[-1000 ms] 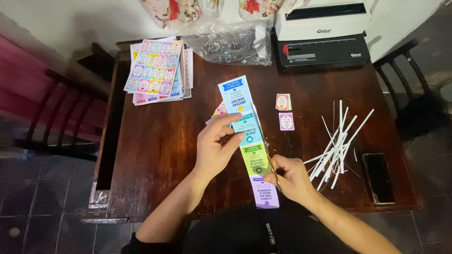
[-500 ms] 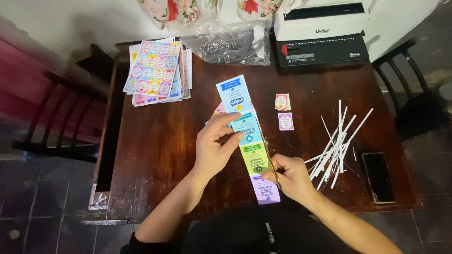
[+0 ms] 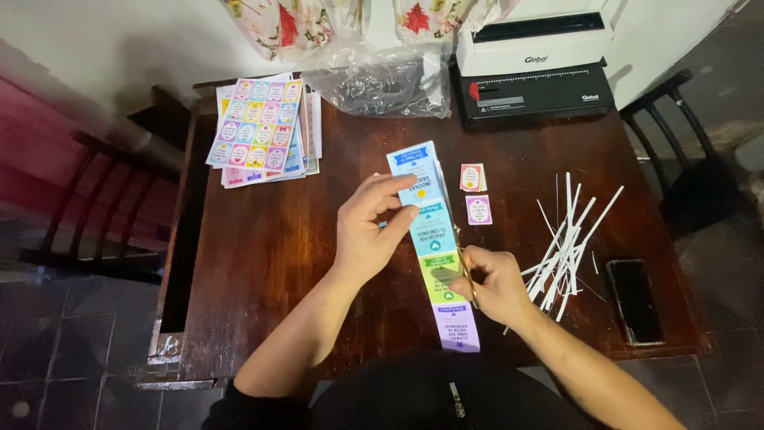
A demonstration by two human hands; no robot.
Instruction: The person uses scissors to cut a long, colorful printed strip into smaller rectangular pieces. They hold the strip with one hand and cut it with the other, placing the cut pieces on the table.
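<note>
A long strip of coloured printed labels [image 3: 436,256] lies lengthwise on the dark wooden table [image 3: 263,263]. My left hand [image 3: 368,231] pinches the strip's left edge near its upper half. My right hand [image 3: 493,285] holds a pair of scissors [image 3: 464,263] whose blades run along the strip's right edge. Two small cut-out labels [image 3: 475,193] lie just right of the strip's top.
A pile of thin white paper offcuts [image 3: 567,243] lies at the right, a black phone [image 3: 634,299] beyond it. A stack of uncut label sheets [image 3: 264,127] sits far left, a clear plastic bag [image 3: 382,80] and a black-and-white binding machine [image 3: 535,68] at the back. Chairs stand on both sides.
My right hand with the scissors has crept a little up the strip's right edge. My left hand keeps its hold on the strip.
</note>
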